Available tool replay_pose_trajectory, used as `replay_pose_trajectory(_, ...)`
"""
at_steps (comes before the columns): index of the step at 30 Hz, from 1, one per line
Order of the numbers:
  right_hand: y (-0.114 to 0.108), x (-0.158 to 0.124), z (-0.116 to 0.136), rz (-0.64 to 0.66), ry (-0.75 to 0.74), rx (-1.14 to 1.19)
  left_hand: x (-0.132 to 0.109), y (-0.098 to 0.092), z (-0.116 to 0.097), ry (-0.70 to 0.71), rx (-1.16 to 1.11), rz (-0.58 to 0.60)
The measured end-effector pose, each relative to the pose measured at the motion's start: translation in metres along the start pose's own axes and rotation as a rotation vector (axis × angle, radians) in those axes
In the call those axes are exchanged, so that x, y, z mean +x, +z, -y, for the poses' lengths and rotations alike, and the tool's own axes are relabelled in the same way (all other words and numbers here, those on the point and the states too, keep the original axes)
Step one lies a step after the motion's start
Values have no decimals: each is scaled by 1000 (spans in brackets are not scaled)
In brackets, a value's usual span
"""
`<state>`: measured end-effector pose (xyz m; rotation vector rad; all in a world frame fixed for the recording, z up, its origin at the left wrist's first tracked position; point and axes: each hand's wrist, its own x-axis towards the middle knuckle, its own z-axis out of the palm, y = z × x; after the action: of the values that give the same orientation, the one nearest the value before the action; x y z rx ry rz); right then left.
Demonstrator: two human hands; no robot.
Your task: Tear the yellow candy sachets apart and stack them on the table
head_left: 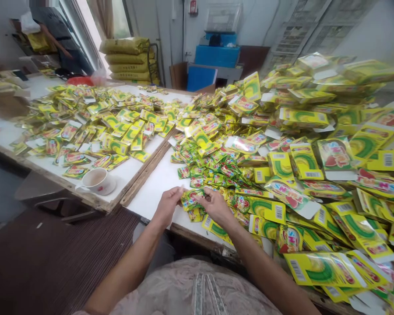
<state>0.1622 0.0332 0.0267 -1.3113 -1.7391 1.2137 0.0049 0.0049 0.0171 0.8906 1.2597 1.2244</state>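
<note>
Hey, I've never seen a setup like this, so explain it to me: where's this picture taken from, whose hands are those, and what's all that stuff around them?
There's no machine here. A person wears a camera on their head, looking forward and down, so the arms reaching in from below are the wearer's own. The left hand and right hand hold a small green-and-yellow sachet between their fingers. Similar sachets are heaped just beyond, on the white table. To the right are piled yellow cartons. The left-hand table bears more yellow-and-green packs and a white cup with a drink in it. Farther back, another person stands at upper left.
</note>
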Motion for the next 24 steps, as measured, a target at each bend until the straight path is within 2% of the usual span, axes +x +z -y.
replay_pose_trajectory(3,4,1,-1,-67,-30,-66,0,5,-4,17,-13,23)
replay_pose_trajectory(7,1,5,-2,35,78,218,10,5,-10,-9,19,83)
replay_pose_trajectory(9,-3,8,-4,62,106,348,23,5,-17,-38,54,186)
replay_pose_trajectory(11,-6,12,-7,4,64,350,43,7,-30,-43,161,276)
replay_pose_trajectory(12,-6,13,-9,-50,32,310,55,10,-39,-16,260,282)
replay_pose_trajectory(13,-6,14,-11,-108,4,255,68,15,-48,34,392,248)
replay_pose_trajectory(15,-4,13,-15,-199,-27,131,96,30,-65,192,708,88)
replay_pose_trajectory(17,-1,10,-16,-232,-64,30,124,51,-77,349,994,-42)
replay_pose_trajectory(19,1,6,-15,-235,-113,-25,149,71,-80,420,1158,-53)
replay_pose_trajectory(21,0,3,-15,-244,-139,-47,166,86,-78,416,1211,-14)
replay_pose_trajectory(24,-3,1,-15,-273,-126,-34,174,86,-72,408,1192,-19)
